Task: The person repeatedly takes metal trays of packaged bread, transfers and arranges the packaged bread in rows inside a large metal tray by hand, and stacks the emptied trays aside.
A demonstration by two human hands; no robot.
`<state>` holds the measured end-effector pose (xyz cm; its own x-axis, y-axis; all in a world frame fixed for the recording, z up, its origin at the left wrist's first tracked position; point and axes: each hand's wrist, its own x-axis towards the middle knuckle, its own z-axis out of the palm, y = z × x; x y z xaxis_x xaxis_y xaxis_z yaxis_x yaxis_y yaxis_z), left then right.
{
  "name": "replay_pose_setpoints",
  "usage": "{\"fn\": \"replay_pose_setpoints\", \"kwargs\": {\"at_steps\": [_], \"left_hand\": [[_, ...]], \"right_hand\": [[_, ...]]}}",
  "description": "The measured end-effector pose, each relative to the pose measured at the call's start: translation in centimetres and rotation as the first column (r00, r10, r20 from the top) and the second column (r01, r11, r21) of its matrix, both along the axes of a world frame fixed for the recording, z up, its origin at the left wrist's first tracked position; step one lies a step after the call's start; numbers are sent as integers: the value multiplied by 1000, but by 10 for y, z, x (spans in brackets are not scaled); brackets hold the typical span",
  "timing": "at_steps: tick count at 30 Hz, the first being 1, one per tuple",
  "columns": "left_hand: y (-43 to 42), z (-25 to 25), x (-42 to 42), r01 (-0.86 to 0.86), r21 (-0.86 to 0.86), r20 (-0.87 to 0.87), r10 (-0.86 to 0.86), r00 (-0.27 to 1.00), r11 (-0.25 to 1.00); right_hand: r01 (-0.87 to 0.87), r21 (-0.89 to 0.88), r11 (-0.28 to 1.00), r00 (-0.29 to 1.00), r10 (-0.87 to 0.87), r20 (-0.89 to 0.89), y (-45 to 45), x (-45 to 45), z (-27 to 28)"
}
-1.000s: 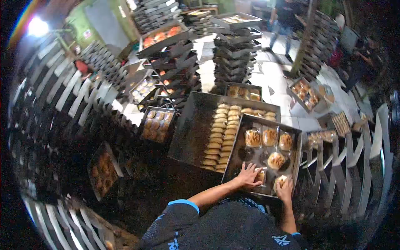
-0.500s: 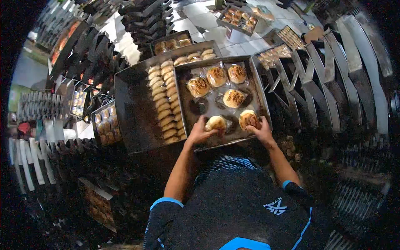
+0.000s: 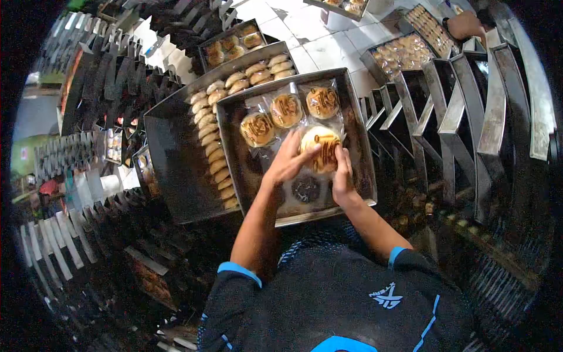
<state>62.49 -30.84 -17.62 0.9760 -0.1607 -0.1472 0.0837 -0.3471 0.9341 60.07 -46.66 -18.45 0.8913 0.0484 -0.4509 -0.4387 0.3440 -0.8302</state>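
Note:
A metal tray (image 3: 365,141) lies in front of me, overlapping a larger box (image 3: 176,158) with rows of pale filled pastries (image 3: 211,138). Three wrapped round buns with brown markings, one of them a bun (image 3: 322,102) at the back right, sit in the tray. Between my two hands is a bagged bun (image 3: 319,145), held from both sides. My left hand (image 3: 286,159) touches its left side with fingers stretched out. My right hand (image 3: 343,176) presses on its right side. Anything under this bun is hidden. A dark round mark shows on the tray bottom nearer me.
Stacked metal trays (image 3: 463,123) rise at the right, with more stacks (image 3: 64,234) at the left. Behind the box is a small tray of buns (image 3: 231,46). Another tray of small pastries (image 3: 402,56) stands at the back right, near another person's hand (image 3: 466,26).
Both hands have moved away from me over the tray, and the two buns they held at its near side have left there. Another person's hand has appeared at the upper right.

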Motion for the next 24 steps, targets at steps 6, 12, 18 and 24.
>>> {"fn": "replay_pose_setpoints", "kwargs": {"at_steps": [6,12,18,24], "left_hand": [[-18,-34,-40,-121,162,59,113,992,979],[-13,24,4,-520,-635,-179,547,818,571],[36,-40,39,-587,-567,-245,562,790,577],[32,-13,44,-555,-779,-392,463,795,292]], "right_hand": [[32,-242,970,999,-36,-10,-13,-5,-31],[-328,-412,850,828,469,308,30,92,18],[-506,-393,768,846,530,-54,65,157,-18],[-559,-129,819,814,572,100,69,150,-9]]}}
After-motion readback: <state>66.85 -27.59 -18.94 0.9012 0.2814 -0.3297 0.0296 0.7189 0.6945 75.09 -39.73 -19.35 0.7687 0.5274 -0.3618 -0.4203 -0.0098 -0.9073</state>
